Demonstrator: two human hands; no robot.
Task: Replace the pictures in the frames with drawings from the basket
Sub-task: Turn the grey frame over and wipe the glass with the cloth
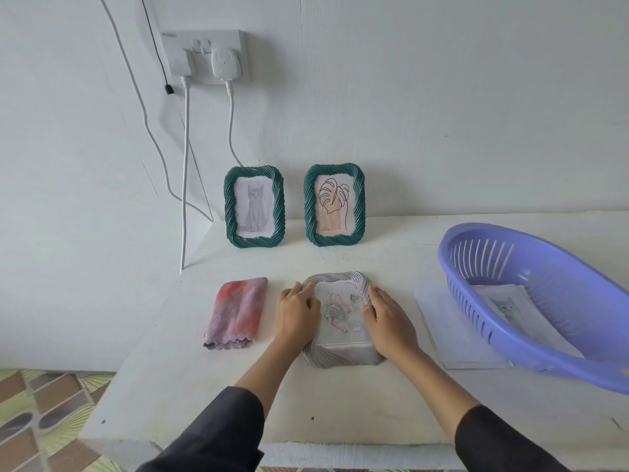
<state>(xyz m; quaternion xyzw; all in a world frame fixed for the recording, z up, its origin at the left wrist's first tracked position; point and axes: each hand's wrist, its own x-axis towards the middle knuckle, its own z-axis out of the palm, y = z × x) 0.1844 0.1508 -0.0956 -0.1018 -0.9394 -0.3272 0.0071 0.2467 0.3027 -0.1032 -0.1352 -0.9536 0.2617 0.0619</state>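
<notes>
Your left grip (297, 311) and right grip (388, 321) lie with fingers nearly straight, pressing either side of the pale frame (337, 278) flat on the surface (340, 403), clasping nothing. The basket (561, 277) of drawings sits right of your right grip; a cloth (236, 313) lies left of your left.

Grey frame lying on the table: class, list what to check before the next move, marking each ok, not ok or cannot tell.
1. Grey frame lies flat on the table: ok.
2. Left hand and right hand rest on its two sides: ok.
3. Rose picture taken out: not ok, it sits in the frame.
4. Backing loosened: cannot tell, hidden.
5. Drawing lies in the basket: ok.
</notes>
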